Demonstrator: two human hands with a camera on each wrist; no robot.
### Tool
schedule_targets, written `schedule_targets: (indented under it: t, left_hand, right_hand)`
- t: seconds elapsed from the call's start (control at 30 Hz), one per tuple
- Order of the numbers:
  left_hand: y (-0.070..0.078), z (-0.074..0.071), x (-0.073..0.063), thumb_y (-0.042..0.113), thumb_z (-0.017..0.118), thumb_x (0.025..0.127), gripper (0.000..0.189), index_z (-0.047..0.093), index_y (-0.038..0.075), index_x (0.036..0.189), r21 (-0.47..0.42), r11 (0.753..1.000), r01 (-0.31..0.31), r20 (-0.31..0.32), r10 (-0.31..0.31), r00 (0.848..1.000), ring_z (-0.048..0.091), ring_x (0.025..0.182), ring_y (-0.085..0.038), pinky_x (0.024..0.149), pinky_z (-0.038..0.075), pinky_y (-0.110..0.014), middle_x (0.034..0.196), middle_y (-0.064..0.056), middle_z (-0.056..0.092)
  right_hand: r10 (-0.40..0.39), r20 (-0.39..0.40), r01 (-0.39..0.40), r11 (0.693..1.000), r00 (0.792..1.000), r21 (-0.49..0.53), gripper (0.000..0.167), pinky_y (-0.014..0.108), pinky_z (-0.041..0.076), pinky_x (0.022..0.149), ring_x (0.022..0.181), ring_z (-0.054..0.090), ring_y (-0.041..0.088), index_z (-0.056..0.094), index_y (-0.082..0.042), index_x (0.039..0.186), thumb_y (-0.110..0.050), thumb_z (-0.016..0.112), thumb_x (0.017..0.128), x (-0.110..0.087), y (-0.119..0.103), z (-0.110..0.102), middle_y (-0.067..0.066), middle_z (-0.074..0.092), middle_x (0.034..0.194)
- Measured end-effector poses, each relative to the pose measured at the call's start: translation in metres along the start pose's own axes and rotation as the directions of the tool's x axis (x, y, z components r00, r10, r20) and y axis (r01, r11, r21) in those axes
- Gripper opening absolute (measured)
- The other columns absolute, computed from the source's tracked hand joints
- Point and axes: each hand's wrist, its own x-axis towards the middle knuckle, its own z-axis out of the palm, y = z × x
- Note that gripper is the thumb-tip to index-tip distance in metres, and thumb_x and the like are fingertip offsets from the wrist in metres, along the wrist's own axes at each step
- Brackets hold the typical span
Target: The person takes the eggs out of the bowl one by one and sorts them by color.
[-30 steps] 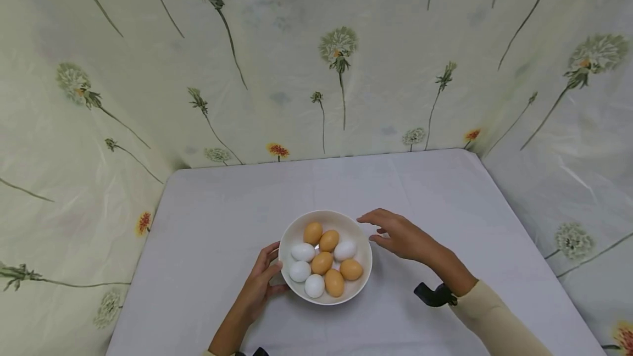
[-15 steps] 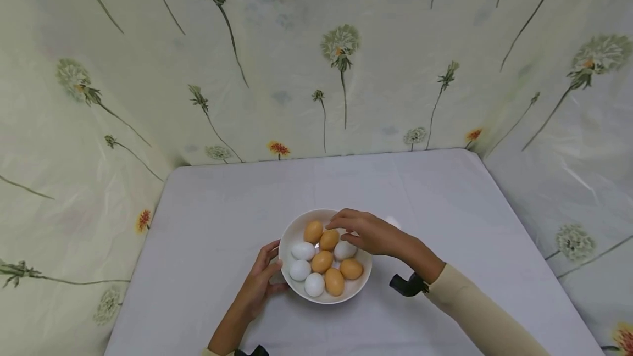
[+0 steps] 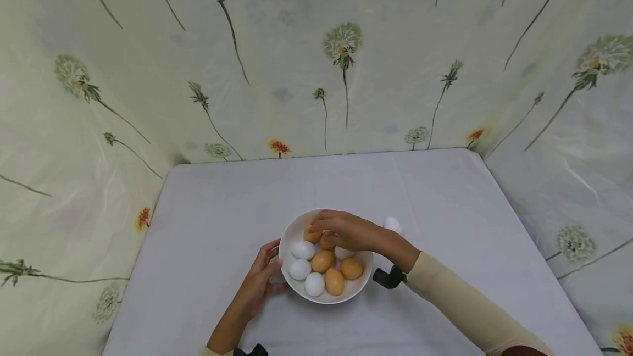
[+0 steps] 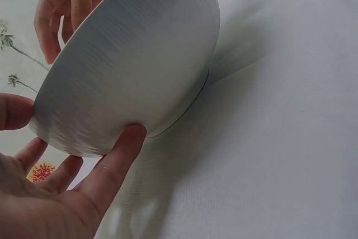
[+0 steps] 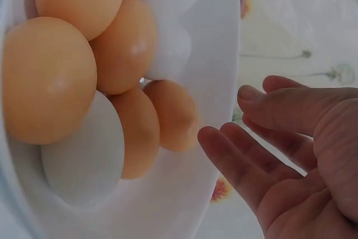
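A white bowl (image 3: 296, 287) holds several brown eggs (image 3: 334, 282) and several white eggs (image 3: 300, 270). At its left side my left hand (image 3: 257, 279) grips the bowl, one digit at the rim and others against the outer wall, as the left wrist view shows. Over the far part of the bowl, my right hand (image 3: 348, 231) hovers with loosely bent fingers and nothing between them. In the right wrist view its fingertips (image 5: 208, 135) come close to a brown egg (image 5: 172, 115). The hand partly hides the far eggs in the head view.
One white egg (image 3: 393, 225) lies on the white-covered table (image 3: 222, 207), right of the bowl and just beyond my right forearm. Flower-printed sheets (image 3: 277, 70) stand behind the table and along both sides.
My right hand has moved left from beside the bowl to above its far eggs. The white egg on the table has come into sight. My left hand stays on the bowl.
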Motion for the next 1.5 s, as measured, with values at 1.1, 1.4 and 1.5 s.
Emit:
schedule_targets:
  t: [1.1, 1.4, 1.5]
  left_hand:
    - [0.0, -0.001, -0.001, 0.023, 0.052, 0.103, 0.057, 0.028, 0.018, 0.154, -0.045, 0.999, 0.011, 0.01, -0.01, 1.0, 0.039, 0.14, -0.038, 0.092, 0.055, -0.053, 0.161, -0.018, 0.025]
    - [-0.004, -0.001, 0.0, 0.023, 0.053, 0.102, 0.058, 0.028, 0.018, 0.154, -0.054, 0.999, -0.002, 0.029, 0.003, 1.0, 0.044, 0.136, -0.032, 0.092, 0.055, -0.052, 0.161, -0.018, 0.025]
    - [-0.004, -0.002, 0.001, 0.023, 0.053, 0.102, 0.058, 0.028, 0.018, 0.154, -0.055, 0.998, -0.005, 0.029, 0.007, 1.0, 0.044, 0.136, -0.032, 0.091, 0.055, -0.052, 0.161, -0.018, 0.025]
  right_hand:
    - [0.04, 0.236, -0.021, 0.996, 0.971, -0.082, 0.032, 0.018, 0.049, 0.098, 0.115, 0.059, 0.009, 0.072, -0.017, 0.119, -0.006, 0.073, 0.09, 0.039, -0.009, 0.034, -0.003, 0.065, 0.122]
    - [0.076, 0.26, -0.041, 0.989, 0.963, -0.14, 0.03, 0.018, 0.05, 0.097, 0.12, 0.06, 0.011, 0.072, -0.019, 0.119, -0.009, 0.074, 0.09, 0.041, -0.012, 0.038, -0.003, 0.065, 0.128]
    - [0.076, 0.262, -0.036, 0.988, 0.962, -0.153, 0.029, 0.017, 0.05, 0.097, 0.118, 0.06, 0.01, 0.073, -0.019, 0.117, -0.009, 0.073, 0.09, 0.041, -0.012, 0.039, -0.002, 0.065, 0.127]
